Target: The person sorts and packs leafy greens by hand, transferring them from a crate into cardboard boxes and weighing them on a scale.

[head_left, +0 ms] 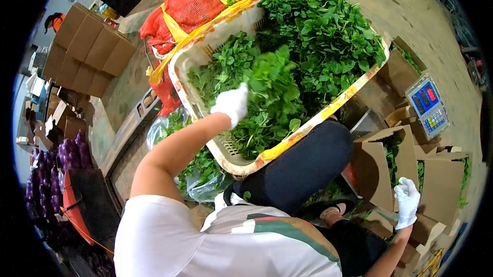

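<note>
My left hand point(231, 105), in a white glove, reaches into a large pale plastic basket point(382, 61) edged with yellow tape. Its fingers are closed on a bunch of leafy green herbs point(275, 74), blurred by motion; they look like mint. More of the same herbs point(323, 30) are heaped high on the basket's far right side, with a lower pile point(231, 53) on the left. At the right, my right hand point(406, 202), also gloved in white, is beside an open cardboard box point(377, 169) with greens inside. Its fingers are loosely bent, with nothing visible in them.
Red mesh sacks point(190, 7) lie behind the basket. A digital scale display point(427, 106) stands above the boxes at right. A clear plastic bag of greens point(205, 182) is below the basket. Stacked cartons point(87, 51) and purple net bags point(74, 153) are at left.
</note>
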